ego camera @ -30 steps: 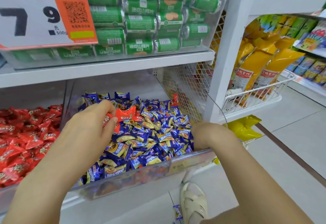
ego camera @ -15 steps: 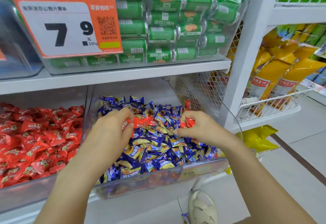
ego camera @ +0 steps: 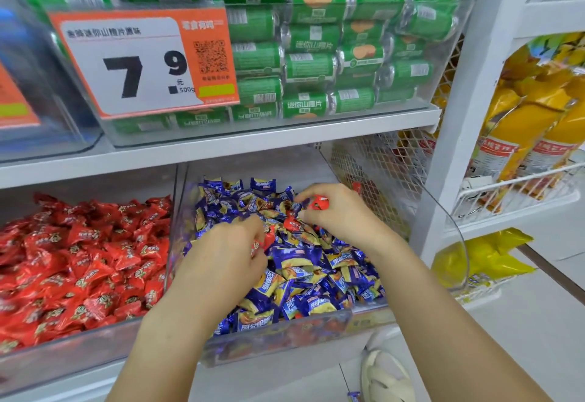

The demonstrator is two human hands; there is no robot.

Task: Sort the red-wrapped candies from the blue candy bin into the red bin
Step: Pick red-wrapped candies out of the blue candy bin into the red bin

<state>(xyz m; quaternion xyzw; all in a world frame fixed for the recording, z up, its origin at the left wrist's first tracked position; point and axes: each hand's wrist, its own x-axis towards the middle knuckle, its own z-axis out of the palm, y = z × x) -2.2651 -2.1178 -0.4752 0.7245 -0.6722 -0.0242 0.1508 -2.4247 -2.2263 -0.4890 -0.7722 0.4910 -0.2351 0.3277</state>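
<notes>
The clear blue candy bin [ego camera: 285, 338] is heaped with blue-and-yellow wrapped candies [ego camera: 316, 275]. My left hand [ego camera: 221, 259] sits over the middle of the heap, fingers curled round red-wrapped candies [ego camera: 265, 240]. My right hand [ego camera: 342, 215] is farther back and grips a red candy [ego camera: 319, 204]. A further red candy [ego camera: 292, 223] lies on the heap between my hands, touching my right fingers. To the left, the red bin [ego camera: 79, 351] is full of red-wrapped candies [ego camera: 82, 259].
A white shelf [ego camera: 221, 145] hangs low over both bins and carries a clear bin of green packs [ego camera: 316, 53] with a price sign [ego camera: 142, 60]. A white upright [ego camera: 456, 116] and wire mesh [ego camera: 380, 161] stand at right. A sandalled foot [ego camera: 386, 376] is on the floor below.
My right hand rose from the bin's front edge into the heap and took hold of a red candy. My left hand drew back toward the middle, still holding red candies. The camera shifted left.
</notes>
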